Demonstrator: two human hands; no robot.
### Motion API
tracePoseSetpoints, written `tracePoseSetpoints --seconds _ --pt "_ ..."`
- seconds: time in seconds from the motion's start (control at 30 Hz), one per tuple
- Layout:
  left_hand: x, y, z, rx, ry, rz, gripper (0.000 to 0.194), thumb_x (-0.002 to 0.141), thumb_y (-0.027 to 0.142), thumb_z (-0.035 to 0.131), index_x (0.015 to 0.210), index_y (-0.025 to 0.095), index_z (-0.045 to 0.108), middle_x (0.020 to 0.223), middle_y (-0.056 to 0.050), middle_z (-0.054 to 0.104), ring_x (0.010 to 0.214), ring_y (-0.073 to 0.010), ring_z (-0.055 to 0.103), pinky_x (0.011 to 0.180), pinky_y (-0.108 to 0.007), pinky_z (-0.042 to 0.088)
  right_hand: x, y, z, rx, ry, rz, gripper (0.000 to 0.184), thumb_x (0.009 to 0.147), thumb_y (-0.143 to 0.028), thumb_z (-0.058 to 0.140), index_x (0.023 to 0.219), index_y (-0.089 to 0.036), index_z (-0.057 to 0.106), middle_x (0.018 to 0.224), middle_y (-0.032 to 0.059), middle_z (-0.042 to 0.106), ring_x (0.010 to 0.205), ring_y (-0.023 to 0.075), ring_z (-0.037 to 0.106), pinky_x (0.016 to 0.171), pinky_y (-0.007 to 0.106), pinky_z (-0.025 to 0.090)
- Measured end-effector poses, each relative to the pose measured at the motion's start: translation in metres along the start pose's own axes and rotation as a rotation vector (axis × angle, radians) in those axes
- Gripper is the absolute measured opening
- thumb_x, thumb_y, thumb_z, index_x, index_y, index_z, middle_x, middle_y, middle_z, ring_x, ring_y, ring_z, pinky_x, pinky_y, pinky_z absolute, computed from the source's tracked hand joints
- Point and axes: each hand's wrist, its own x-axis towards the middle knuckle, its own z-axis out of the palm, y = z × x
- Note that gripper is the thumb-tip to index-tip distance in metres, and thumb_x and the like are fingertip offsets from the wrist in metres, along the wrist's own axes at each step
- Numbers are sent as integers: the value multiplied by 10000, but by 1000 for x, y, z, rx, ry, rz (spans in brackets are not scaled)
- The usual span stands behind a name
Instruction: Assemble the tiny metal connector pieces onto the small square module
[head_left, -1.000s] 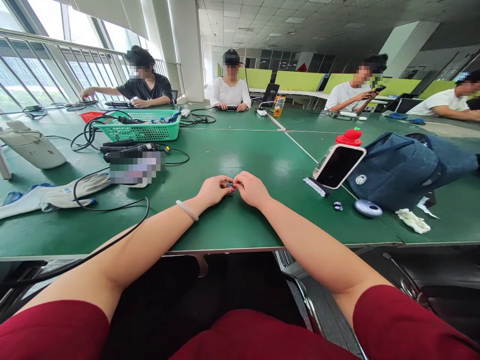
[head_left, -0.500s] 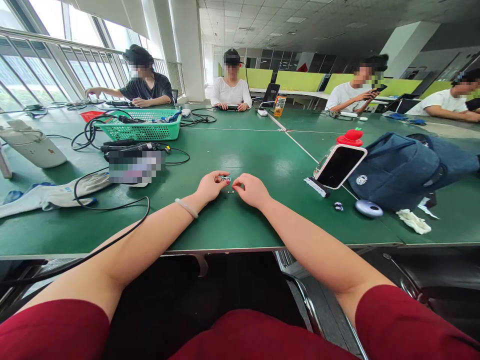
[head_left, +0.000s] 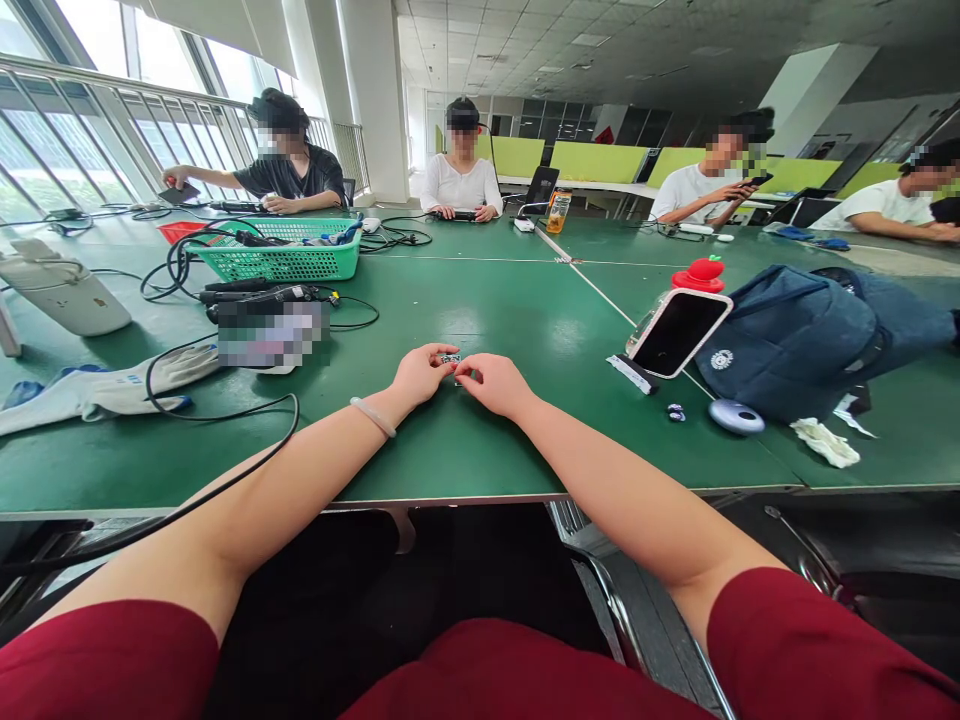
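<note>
My left hand [head_left: 422, 372] is closed on a small dark-and-white patterned piece [head_left: 450, 358], held between thumb and fingers just above the green table. My right hand [head_left: 495, 382] is bent in a pinch, its fingertips meeting the left fingers at the piece's near side. Whether the right fingertips hold anything themselves is hidden. Just below the fingertips lies a tiny light-coloured bit [head_left: 458, 383], mostly covered by the right hand. Both wrists hover low over the table [head_left: 450, 450].
Left: a cable [head_left: 289, 425], gloves [head_left: 127, 388], a green basket [head_left: 285, 258] and a pale bottle [head_left: 67, 290]. Right: a propped phone [head_left: 679, 333], a blue backpack [head_left: 802, 335], a lavender round case [head_left: 736, 416] and crumpled tissue [head_left: 825, 441]. Several people sit across the table.
My hands parted slightly, the left keeping the patterned piece, and a tiny bit showed on the table. Now my right hand has moved left, back against the left fingertips.
</note>
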Motion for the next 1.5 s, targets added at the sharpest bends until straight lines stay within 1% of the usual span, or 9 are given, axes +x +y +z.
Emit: tracePoseSetpoints --seconds 0.1,0.23,0.33,0.43,0.6,0.87,1.07,1.2,1.5 --pt "0 0 0 10 -27 6 330 743 272 665 1057 175 691 573 29 556 514 -119 458 544 -270 352 0 8 -4 217 123 128 110 813 -249 574 841 -194 665 785 9 687 674 128 592 682 269 461" --pt "0 0 0 12 -47 15 332 734 275 667 1053 185 694 626 11 598 557 -127 496 568 -268 375 0 14 -4 335 149 193 111 780 -245 579 840 -193 658 794 8 693 684 127 597 706 276 471" --pt "-2 4 0 13 -61 17 344 719 300 681 1039 177 701 691 -8 644 596 -134 526 596 -270 396 0 14 -3 324 144 184 128 788 -267 580 839 -196 673 798 7 691 656 121 572 695 275 459" --pt "-4 8 -1 6 -82 14 339 714 321 686 1014 165 714 674 -10 662 596 -143 542 615 -277 413 1 13 -3 270 154 175 132 786 -293 598 818 -210 696 812 4 679 603 110 510 666 277 443" --pt "-5 11 -2 -60 -118 14 332 748 349 657 1011 156 720 765 -48 723 686 -171 610 682 -291 453 2 13 -5 293 178 196 102 766 -258 620 786 -207 706 838 11 653 598 101 475 668 277 432" --pt "-4 8 -1 -129 -144 9 354 722 367 697 1001 152 731 797 -66 737 727 -184 636 712 -303 470 3 19 -5 380 137 218 161 770 -337 610 787 -194 682 715 -8 588 590 106 455 615 265 406" --pt "-5 10 -2 -138 -146 8 352 724 375 695 995 155 734 806 -62 740 748 -188 639 747 -313 469 1 15 -7 396 106 248 176 753 -347 618 800 -190 683 645 -22 551 567 104 438 597 260 387" --pt "-6 10 -3 -149 -154 7 352 726 371 692 1000 153 731 800 -58 740 743 -183 639 752 -313 464 0 12 -8 373 128 254 167 711 -343 672 775 -189 685 695 -15 577 576 99 446 614 266 394" --pt "-7 14 -3 -194 -122 -15 336 687 352 739 954 148 719 793 -66 736 767 -189 645 746 -316 477 1 14 -7 383 171 225 151 748 -330 652 775 -190 701 792 11 638 588 97 457 624 270 413"
